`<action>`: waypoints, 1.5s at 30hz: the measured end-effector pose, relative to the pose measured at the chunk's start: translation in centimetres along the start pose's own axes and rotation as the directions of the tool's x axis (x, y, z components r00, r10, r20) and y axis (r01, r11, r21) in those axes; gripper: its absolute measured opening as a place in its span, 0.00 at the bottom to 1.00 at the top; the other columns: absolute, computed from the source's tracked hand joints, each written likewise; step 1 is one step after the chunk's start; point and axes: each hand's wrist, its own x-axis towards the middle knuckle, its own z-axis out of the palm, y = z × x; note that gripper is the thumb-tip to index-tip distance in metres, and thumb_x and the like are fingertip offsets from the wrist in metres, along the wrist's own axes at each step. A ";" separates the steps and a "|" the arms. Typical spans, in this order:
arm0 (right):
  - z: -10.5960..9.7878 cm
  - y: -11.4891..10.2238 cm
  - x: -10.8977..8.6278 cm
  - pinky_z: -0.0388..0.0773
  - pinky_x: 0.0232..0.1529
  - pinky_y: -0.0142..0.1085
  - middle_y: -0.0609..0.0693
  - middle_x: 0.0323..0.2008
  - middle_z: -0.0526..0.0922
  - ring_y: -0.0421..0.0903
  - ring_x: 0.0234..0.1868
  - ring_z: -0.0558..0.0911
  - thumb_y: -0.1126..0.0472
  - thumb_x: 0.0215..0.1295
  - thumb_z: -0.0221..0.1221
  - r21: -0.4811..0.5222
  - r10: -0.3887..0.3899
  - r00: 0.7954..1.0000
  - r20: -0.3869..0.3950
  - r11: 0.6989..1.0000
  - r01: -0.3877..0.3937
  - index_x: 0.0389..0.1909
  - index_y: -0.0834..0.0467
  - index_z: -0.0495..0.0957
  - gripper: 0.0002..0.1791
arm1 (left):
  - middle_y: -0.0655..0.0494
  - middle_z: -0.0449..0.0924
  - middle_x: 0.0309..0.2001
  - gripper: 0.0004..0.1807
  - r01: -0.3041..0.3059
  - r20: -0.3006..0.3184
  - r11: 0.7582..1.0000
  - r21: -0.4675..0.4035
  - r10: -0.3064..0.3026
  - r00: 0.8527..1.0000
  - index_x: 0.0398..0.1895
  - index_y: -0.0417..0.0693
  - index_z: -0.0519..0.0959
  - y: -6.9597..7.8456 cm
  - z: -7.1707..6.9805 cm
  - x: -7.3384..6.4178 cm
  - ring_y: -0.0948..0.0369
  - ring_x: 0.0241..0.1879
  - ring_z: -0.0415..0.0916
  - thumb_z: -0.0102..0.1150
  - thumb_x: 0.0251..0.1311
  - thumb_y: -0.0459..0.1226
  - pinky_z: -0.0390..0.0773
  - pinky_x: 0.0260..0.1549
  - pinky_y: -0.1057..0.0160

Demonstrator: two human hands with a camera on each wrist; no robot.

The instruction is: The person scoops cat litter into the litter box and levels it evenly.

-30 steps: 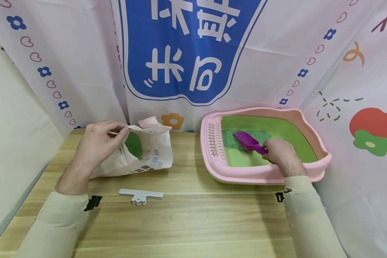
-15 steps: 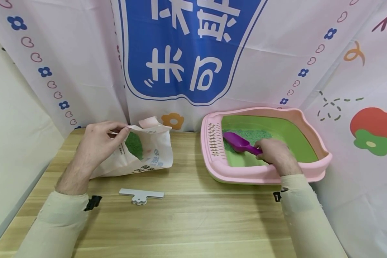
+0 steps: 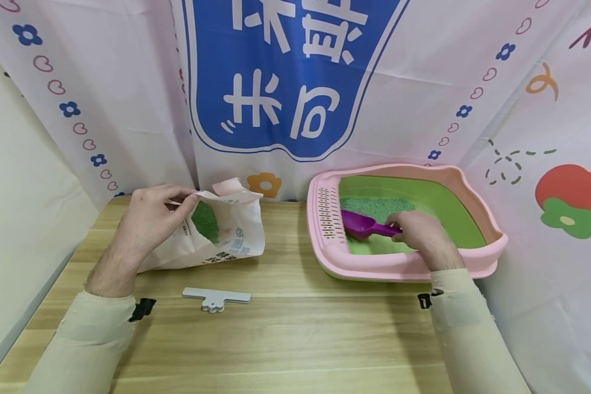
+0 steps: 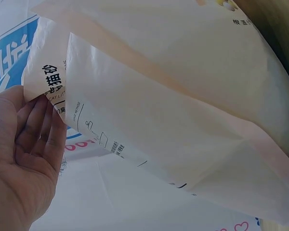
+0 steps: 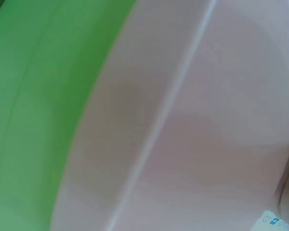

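In the head view my left hand [image 3: 152, 224] pinches the top edge of a white paper cat litter bag [image 3: 241, 224] between thumb and fingers. The bag lies on its side with its mouth open, and green litter [image 3: 205, 221] shows inside. My right hand [image 3: 418, 232] holds a purple scoop [image 3: 359, 223] by its handle, inside the litter box. The scoop's bowl is down by the perforated left end of the pink-rimmed green litter box [image 3: 374, 268]. Behind the scoop lies a patch of green litter [image 3: 384, 205]. The right wrist view shows mostly the box's pink rim [image 5: 183, 120].
A white bag clip [image 3: 216, 298] lies on the wooden table [image 3: 295, 339] in front of the bag. Behind the table hangs a printed cloth [image 3: 399, 109], which also covers the right side. A pale wall [image 3: 24, 164] stands at the left.
My right hand has moved the scoop left and then toward the front, along the perforated end of the box. The left hand and the bag have stayed in place.
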 end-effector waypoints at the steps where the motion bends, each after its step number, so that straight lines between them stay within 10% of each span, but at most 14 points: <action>1: -0.1 0.0 -0.1 0.89 0.48 0.57 0.52 0.43 0.97 0.55 0.44 0.91 0.61 0.72 0.80 -0.002 0.009 1.000 -0.010 1.000 -0.009 0.58 0.52 0.95 0.16 | 0.40 0.98 0.52 0.11 -0.001 -0.001 1.000 0.001 0.001 1.000 0.57 0.43 0.96 0.0 0.0 0.0 0.42 0.48 0.96 0.71 0.84 0.38 0.68 0.44 0.94; 14: 0.5 0.2 0.6 0.86 0.33 0.59 0.61 0.37 0.93 0.63 0.37 0.88 0.55 0.81 0.74 0.000 0.159 0.978 -0.135 0.987 -0.160 0.55 0.53 0.96 0.09 | 0.41 0.98 0.52 0.10 -0.021 -0.011 1.000 0.005 0.021 1.000 0.56 0.43 0.96 0.0 0.1 0.0 0.43 0.46 0.97 0.71 0.83 0.37 0.68 0.44 0.94; 26: 0.8 -0.8 0.9 0.83 0.29 0.52 0.61 0.39 0.96 0.61 0.36 0.90 0.54 0.80 0.76 -0.040 0.101 0.985 -0.139 0.993 -0.107 0.59 0.48 0.96 0.13 | 0.40 0.98 0.51 0.10 -0.032 -0.015 0.999 0.002 0.032 0.999 0.55 0.42 0.96 -0.1 0.2 0.0 0.43 0.45 0.97 0.71 0.83 0.36 0.69 0.43 0.94; 45: -0.7 0.3 -1.4 0.78 0.25 0.53 0.67 0.40 0.94 0.64 0.31 0.87 0.55 0.85 0.70 0.083 0.199 0.934 -0.298 0.980 -0.183 0.68 0.49 0.92 0.16 | 0.40 0.98 0.51 0.10 -0.028 -0.013 1.000 0.009 0.028 1.000 0.56 0.42 0.95 -0.1 0.1 -0.1 0.42 0.45 0.97 0.71 0.83 0.37 0.69 0.43 0.93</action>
